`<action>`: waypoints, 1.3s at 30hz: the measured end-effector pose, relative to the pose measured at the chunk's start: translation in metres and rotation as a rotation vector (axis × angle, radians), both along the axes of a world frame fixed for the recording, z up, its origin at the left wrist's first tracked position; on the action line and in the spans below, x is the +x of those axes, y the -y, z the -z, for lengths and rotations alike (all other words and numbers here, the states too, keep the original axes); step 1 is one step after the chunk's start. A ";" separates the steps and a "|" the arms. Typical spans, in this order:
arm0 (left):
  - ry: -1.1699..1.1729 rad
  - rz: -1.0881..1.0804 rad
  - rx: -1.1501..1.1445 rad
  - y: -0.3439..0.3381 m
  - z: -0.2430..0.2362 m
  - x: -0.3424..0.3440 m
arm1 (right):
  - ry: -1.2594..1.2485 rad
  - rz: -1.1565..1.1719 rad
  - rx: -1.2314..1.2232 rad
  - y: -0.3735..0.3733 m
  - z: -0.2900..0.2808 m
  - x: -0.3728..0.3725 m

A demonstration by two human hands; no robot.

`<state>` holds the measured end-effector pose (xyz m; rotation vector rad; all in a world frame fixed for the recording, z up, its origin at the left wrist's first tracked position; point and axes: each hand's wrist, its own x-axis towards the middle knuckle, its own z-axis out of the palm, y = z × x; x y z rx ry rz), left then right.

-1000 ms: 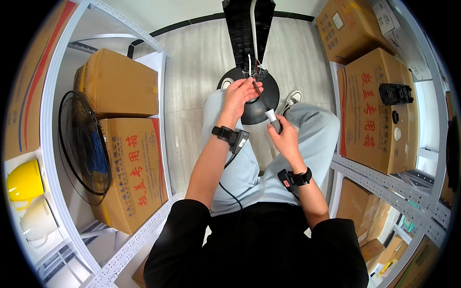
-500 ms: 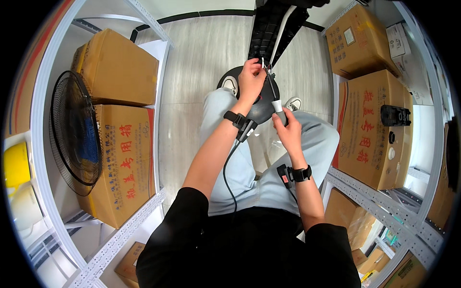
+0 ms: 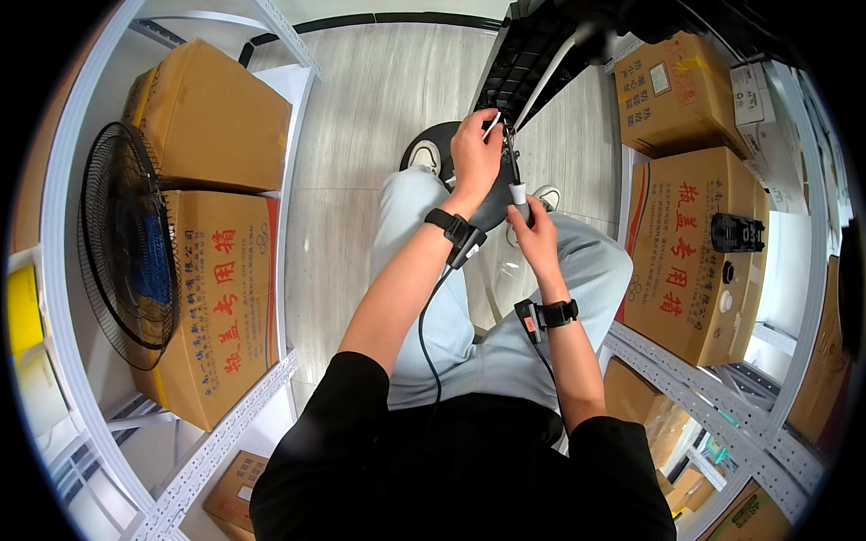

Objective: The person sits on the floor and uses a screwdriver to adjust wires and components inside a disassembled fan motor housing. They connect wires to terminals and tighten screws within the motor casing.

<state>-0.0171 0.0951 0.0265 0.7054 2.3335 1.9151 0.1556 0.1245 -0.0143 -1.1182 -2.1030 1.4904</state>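
My left hand [image 3: 475, 160] is closed in a pinch on a short piece of white cable [image 3: 492, 124] at the lower end of a black, ribbed, hollow fan column [image 3: 512, 65]. My right hand [image 3: 539, 239] grips a screwdriver [image 3: 518, 193] by its grey and white handle. Its dark shaft points up to the small wires and fittings at the column's end, where the tip is hard to make out. A thicker white cord [image 3: 545, 77] runs inside the column. Below it, the round black base [image 3: 490, 215] rests on the floor between my feet, partly hidden by my left hand.
Metal shelves with cardboard boxes [image 3: 225, 307] flank me on both sides. A black wire fan grille [image 3: 126, 243] leans on the left boxes. On a right box [image 3: 672, 243] sit a black plastic part [image 3: 738, 233] and small round pieces. Blurred dark parts [image 3: 667, 22] hang at the top right.
The column and its dark upper parts have shifted right. The screwdriver stands more upright, its tip closer to the column's end. My left hand stays by the column's end, its fingers pinching the white cable.
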 end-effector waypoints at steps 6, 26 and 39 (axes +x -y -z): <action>0.045 0.013 0.008 0.000 -0.003 -0.001 | 0.037 0.032 -0.020 -0.004 0.019 -0.005; 0.287 0.051 0.147 -0.006 0.001 0.003 | -0.028 -0.032 -0.080 -0.014 0.022 -0.025; 0.308 0.053 0.127 -0.005 0.002 0.003 | -0.128 -0.084 -0.102 -0.020 0.030 -0.028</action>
